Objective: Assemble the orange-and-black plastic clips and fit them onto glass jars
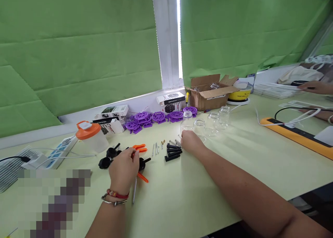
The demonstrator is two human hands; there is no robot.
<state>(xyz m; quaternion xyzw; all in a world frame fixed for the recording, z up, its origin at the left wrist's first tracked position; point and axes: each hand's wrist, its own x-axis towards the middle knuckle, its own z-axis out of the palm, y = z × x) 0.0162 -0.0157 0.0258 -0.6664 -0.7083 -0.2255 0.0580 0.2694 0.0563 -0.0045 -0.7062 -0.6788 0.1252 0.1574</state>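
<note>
My left hand (124,169) is curled closed over several black plastic parts (111,152) and orange levers (140,147). Whatever its fingertips hold is hidden. A screwdriver-like metal rod (134,191) lies just to its right. My right hand (191,143) has its fingers bent together beside the small coil springs (174,142), in front of transparent jars (199,126); its fingertips are out of sight. Between the hands lie a group of black handle-like pieces (172,152), silver screws (156,148) and tiny brass-coloured bits (162,142).
Purple wheel-shaped parts (158,117) line the back, with printed boxes (171,102) and an opened carton (210,94). An orange-lidded jug (91,137) and a power strip (61,151) stand left. An orange-black power strip (299,135) lies right, near another person's hand (316,87).
</note>
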